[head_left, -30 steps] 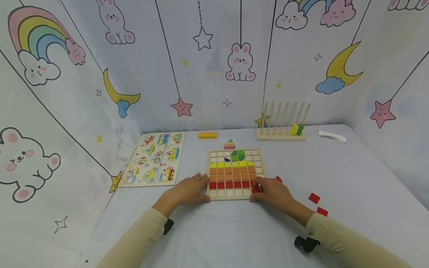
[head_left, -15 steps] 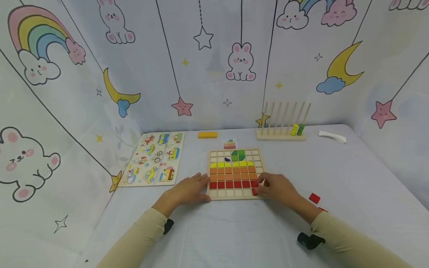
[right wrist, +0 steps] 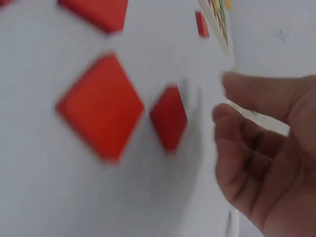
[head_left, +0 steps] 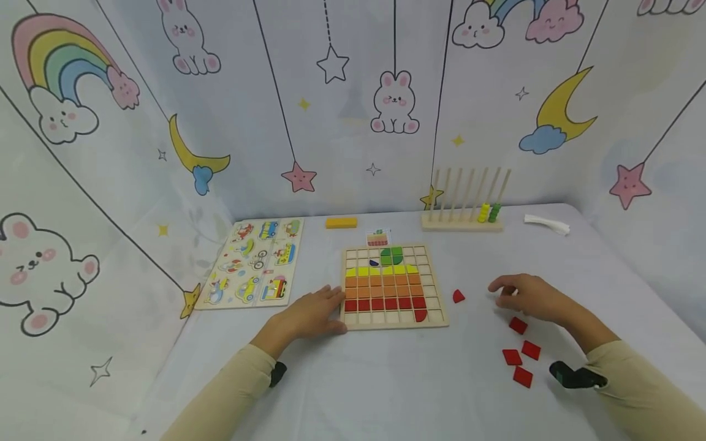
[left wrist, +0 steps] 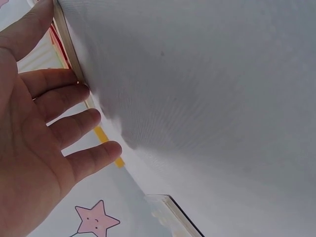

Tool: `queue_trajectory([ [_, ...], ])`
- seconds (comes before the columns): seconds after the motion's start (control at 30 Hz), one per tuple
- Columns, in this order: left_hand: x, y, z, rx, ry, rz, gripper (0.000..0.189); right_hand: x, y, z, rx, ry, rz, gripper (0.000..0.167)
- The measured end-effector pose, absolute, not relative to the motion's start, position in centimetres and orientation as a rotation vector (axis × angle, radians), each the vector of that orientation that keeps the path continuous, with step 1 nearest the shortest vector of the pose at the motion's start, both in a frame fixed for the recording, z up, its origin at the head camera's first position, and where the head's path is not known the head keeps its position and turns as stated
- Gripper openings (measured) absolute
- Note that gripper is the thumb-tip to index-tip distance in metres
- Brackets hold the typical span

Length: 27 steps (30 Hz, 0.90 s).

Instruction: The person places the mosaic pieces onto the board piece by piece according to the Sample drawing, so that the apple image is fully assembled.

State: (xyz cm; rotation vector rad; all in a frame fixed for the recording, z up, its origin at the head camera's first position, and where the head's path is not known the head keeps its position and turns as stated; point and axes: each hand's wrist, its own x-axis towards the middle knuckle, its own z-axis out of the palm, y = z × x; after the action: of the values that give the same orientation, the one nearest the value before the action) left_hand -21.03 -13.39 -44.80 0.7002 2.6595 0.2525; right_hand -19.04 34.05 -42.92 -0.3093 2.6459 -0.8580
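A wooden grid board (head_left: 438, 309) lies mid-table, with rows of yellow, orange and red tiles and a green shape near its top. One red tile with a rounded corner (head_left: 421, 315) sits in the bottom row at the right. My left hand (head_left: 311, 313) rests against the board's left edge, fingers extended; the left wrist view shows its fingertips at the wooden rim (left wrist: 69, 44). Away to the right of the board, my right hand (head_left: 532, 298) hovers with loosely bent fingers and nothing between them. Just below it lie several loose red square tiles (head_left: 531, 350).
A rounded red piece (head_left: 459, 296) lies between board and right hand. Behind the board are a small pattern card (head_left: 379, 237) and a yellow block (head_left: 341, 223). A vehicle puzzle board (head_left: 250, 263) is at left; a peg rack (head_left: 462, 226) and a white strip (head_left: 546, 224) stand back right.
My right hand has left the board's lower right corner and moved right, over by the loose red tiles. The rounded red tile stays in the bottom row. My left hand has not moved.
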Motion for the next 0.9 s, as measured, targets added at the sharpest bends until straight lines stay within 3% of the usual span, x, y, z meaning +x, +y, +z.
queue_trajectory([
  [0.3,-21.2,-13.5,-44.7,0.708,2.67,0.228,0.081,-17.6,39.5,-44.4,-0.463,2.473,-0.864,0.028],
  [0.53,-21.3,-13.4,-44.9,0.715,2.66,0.239,0.08,-17.4,40.0,-45.5,-0.559,2.476,-0.927,0.039],
  [0.7,-21.4,-13.3,-44.8,0.702,2.661,0.24,0.08,-17.6,39.5,-45.9,-0.658,2.523,-0.913,0.031],
  [0.9,-21.3,-13.4,-44.8,0.693,2.657,0.25,0.08,-17.4,38.4,-46.0,-0.595,2.625,-0.886,0.029],
])
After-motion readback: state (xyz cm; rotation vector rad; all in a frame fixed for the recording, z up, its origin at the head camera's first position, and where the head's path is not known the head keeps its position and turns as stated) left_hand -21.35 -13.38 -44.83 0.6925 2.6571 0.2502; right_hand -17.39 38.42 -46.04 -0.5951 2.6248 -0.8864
